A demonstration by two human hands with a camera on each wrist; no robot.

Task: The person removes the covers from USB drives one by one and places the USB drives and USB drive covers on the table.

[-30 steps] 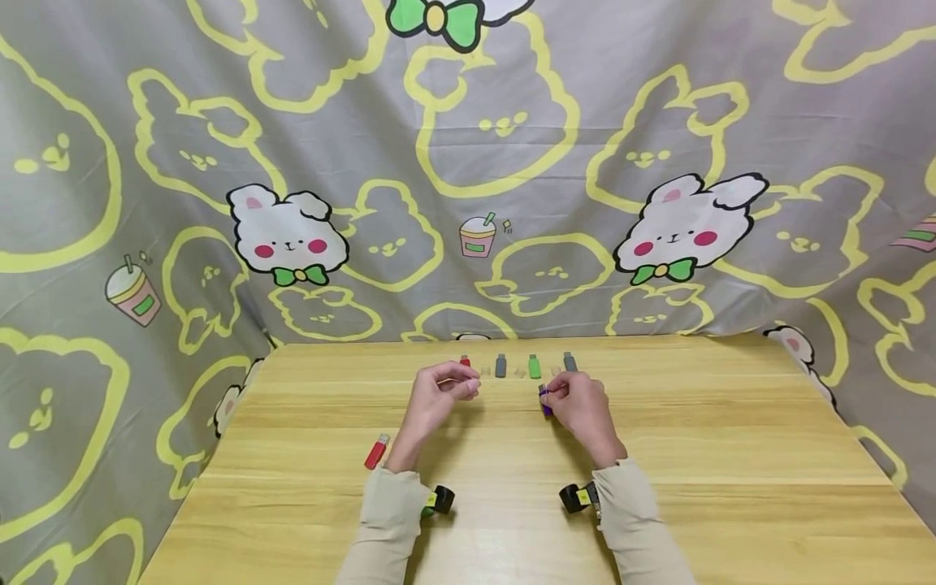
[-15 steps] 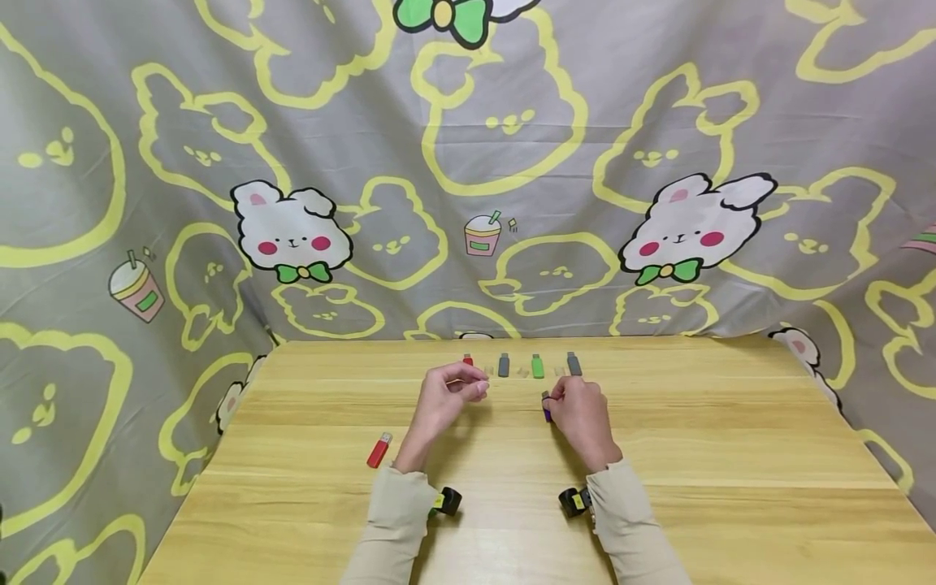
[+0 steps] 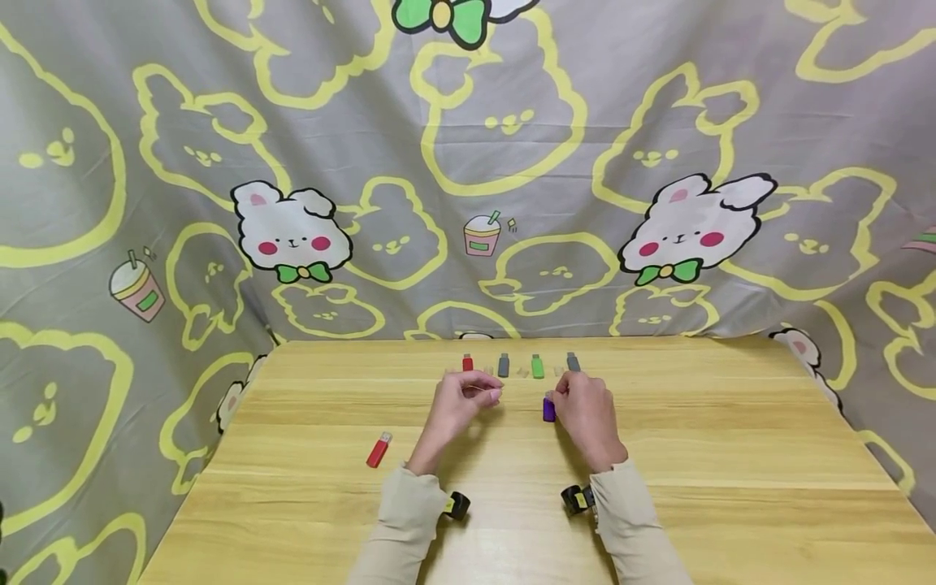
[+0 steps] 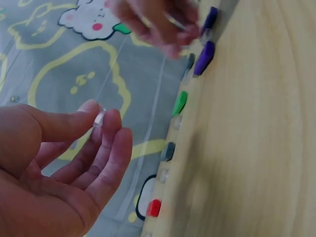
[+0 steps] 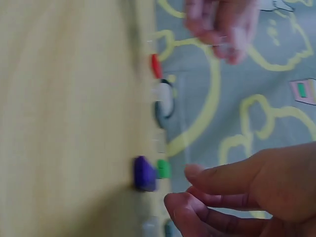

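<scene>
My left hand (image 3: 458,404) pinches a small clear cap (image 4: 99,117) between thumb and fingertips, above the table. My right hand (image 3: 587,414) hovers beside a purple USB stick (image 3: 549,409) lying on the wood. In the right wrist view, thumb and fingers are a little apart and nothing shows between them; the purple stick lies off to their left. The left wrist view shows a second purple piece (image 4: 210,19) past that stick, near the right hand; in the head view this spot is hidden behind the hand.
Along the back edge stand a red USB stick (image 3: 467,363), a grey one (image 3: 504,366), a green one (image 3: 537,366) and another grey one (image 3: 574,362), with small clear caps (image 3: 522,372) between them. Another red stick (image 3: 379,450) lies front left. A patterned curtain (image 3: 409,268) hangs behind the table.
My right fingers have let go of the purple USB stick, which now lies beside them. My left hand has shifted right with the clear cap.
</scene>
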